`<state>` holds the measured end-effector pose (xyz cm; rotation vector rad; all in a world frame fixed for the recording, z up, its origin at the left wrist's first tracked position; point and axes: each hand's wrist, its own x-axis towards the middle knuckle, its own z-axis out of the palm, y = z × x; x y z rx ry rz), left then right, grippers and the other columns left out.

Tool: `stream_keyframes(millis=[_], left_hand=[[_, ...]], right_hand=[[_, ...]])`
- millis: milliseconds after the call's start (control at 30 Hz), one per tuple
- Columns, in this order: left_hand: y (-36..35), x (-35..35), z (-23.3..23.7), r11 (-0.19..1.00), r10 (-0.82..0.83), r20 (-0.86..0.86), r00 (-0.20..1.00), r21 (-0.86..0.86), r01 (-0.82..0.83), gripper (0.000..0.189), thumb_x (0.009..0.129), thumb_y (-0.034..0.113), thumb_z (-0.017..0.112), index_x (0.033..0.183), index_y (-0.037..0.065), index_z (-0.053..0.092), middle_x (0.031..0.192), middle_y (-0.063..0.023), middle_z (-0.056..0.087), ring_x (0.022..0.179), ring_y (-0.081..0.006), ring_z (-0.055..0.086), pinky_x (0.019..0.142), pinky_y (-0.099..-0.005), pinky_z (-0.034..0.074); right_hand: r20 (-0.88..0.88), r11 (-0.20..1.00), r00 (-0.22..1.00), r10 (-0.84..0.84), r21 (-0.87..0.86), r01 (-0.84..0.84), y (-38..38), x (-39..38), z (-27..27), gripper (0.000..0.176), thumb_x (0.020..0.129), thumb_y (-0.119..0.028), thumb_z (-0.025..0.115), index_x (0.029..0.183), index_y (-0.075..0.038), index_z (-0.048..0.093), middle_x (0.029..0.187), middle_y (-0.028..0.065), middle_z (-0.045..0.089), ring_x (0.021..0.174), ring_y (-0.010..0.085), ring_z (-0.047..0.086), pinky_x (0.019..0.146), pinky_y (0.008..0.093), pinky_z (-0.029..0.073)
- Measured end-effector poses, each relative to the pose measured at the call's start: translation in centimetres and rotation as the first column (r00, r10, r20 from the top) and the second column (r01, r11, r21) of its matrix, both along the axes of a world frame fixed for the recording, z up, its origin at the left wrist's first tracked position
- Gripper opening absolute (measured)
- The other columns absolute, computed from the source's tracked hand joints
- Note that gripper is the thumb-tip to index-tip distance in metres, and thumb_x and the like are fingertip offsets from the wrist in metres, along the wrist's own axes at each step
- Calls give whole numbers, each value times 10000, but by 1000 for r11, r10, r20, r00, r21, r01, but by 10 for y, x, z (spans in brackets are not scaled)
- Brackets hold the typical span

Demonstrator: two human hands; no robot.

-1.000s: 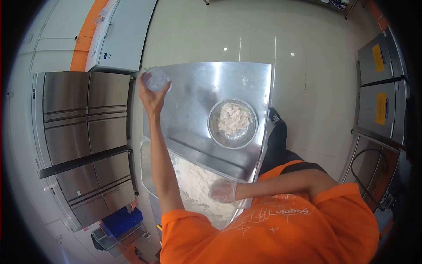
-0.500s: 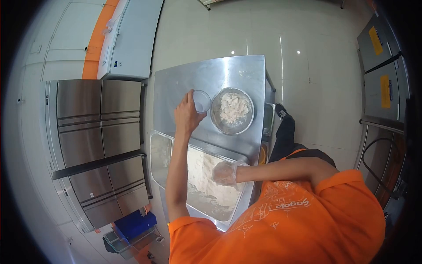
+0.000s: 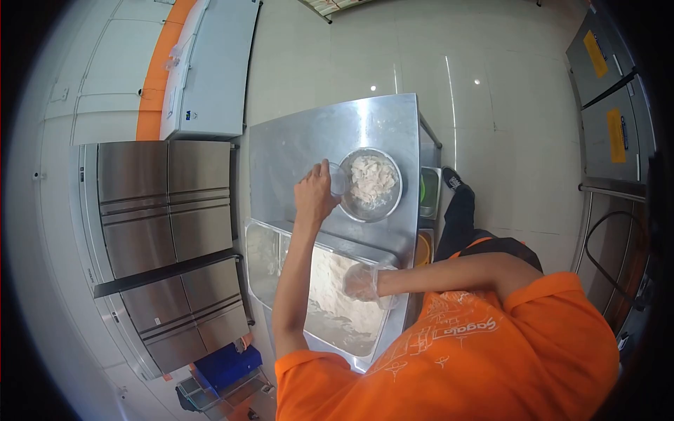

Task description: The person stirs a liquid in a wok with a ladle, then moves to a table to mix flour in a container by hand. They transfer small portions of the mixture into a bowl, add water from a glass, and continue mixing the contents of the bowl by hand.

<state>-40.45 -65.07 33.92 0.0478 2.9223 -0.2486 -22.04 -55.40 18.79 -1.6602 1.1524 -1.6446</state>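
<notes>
My left hand (image 3: 316, 193), bare, grips a small clear plastic cup (image 3: 340, 180) at the left rim of a round metal bowl (image 3: 363, 212). The cup looks tilted toward the bowl. Pale, flour-coated pieces (image 3: 372, 179) lie heaped in the bowl. Lower down, my right hand (image 3: 359, 282) wears a clear plastic glove and rests in white flour (image 3: 328, 281). That flour fills part of a rectangular metal tray (image 3: 342, 344). The glove and flour hide my right fingers, so their closure does not show.
The steel table (image 3: 281, 151) carries the bowl and the tray. Containers (image 3: 430, 193) stand below its right edge. Steel refrigerators (image 3: 137, 210) and a white chest freezer (image 3: 217, 70) line the left side. Grey cabinets (image 3: 609, 130) stand at the far right.
My left hand has moved right with the cup, from beside the bowl to its rim, and the cup has tipped. My gloved right hand stays in the flour. The whole view has shifted slightly.
</notes>
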Motion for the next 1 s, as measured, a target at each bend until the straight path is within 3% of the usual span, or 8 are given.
stream_keyframes(millis=[33, 367, 467, 667, 767, 867, 933, 1000], left_hand=[[2, 0, 0, 1000, -6, 15, 1000, -20, 7, 857, 537, 229, 868, 1276, 33, 481, 1148, -146, 618, 963, -309, 653, 751, -400, 545], [6, -3, 1, 997, 30, 102, 994, -80, -22, 855, 540, 245, 868, 1267, 19, 480, 1110, -140, 623, 930, -305, 661, 728, -398, 546], [2, -4, 3, 998, 42, 84, 996, -56, -37, 870, 537, 244, 869, 1278, 21, 471, 1127, -144, 616, 933, -313, 658, 738, -405, 544], [-7, -6, 5, 999, 36, 62, 997, -40, -34, 872, 538, 226, 863, 1287, 30, 462, 1133, -147, 612, 938, -324, 652, 742, -411, 540], [-10, -5, 4, 999, 35, 44, 998, -11, -34, 863, 541, 219, 859, 1285, 33, 462, 1136, -152, 611, 945, -327, 648, 747, -414, 538], [-13, -4, 5, 999, 31, 24, 999, 27, -32, 866, 540, 223, 861, 1284, 36, 460, 1142, -160, 610, 958, -335, 642, 758, -422, 534], [-15, -6, 6, 999, 27, 19, 999, 41, -28, 871, 538, 228, 864, 1285, 37, 459, 1147, -166, 610, 966, -341, 639, 764, -426, 531], [-20, -8, 7, 992, 77, 1, 997, 100, -77, 877, 531, 223, 872, 1278, 19, 460, 1152, -178, 613, 981, -349, 632, 796, -436, 524]], right_hand=[[-553, 948, 800, -231, 56, 313, 6, -6, 10, 94, 634, -129, 682, 600, -42, 666, 594, 115, 622, 514, 242, 597, 458, 359, 470], [-457, 933, 825, -332, -31, 358, 14, -13, 15, 113, 670, -112, 652, 574, -62, 618, 601, 114, 603, 531, 246, 598, 471, 368, 459], [411, 1000, 911, 23, -5, -23, 2, -2, -7, 153, 690, -125, 622, 561, -64, 565, 605, 109, 552, 528, 245, 555, 472, 361, 424], [780, 953, 555, 290, -183, -241, -8, 0, -22, 138, 685, -124, 626, 579, -62, 565, 610, 108, 544, 527, 229, 540, 475, 344, 412], [-325, 952, 898, -298, -35, 303, 6, -8, -1, 128, 674, -115, 641, 580, -61, 573, 624, 114, 561, 537, 223, 552, 475, 351, 418], [897, 933, 348, 272, -157, -324, 2, -4, -9, 126, 668, -102, 649, 579, -50, 576, 637, 117, 575, 543, 220, 562, 469, 362, 421], [-123, 967, 959, -256, -55, 251, 1, 0, -9, 127, 681, -106, 642, 587, -52, 576, 623, 110, 565, 538, 217, 552, 469, 354, 417], [449, 998, 892, 60, -55, -39, -8, 7, -19, 132, 689, -110, 642, 587, -58, 576, 617, 106, 555, 542, 216, 547, 476, 350, 418]])
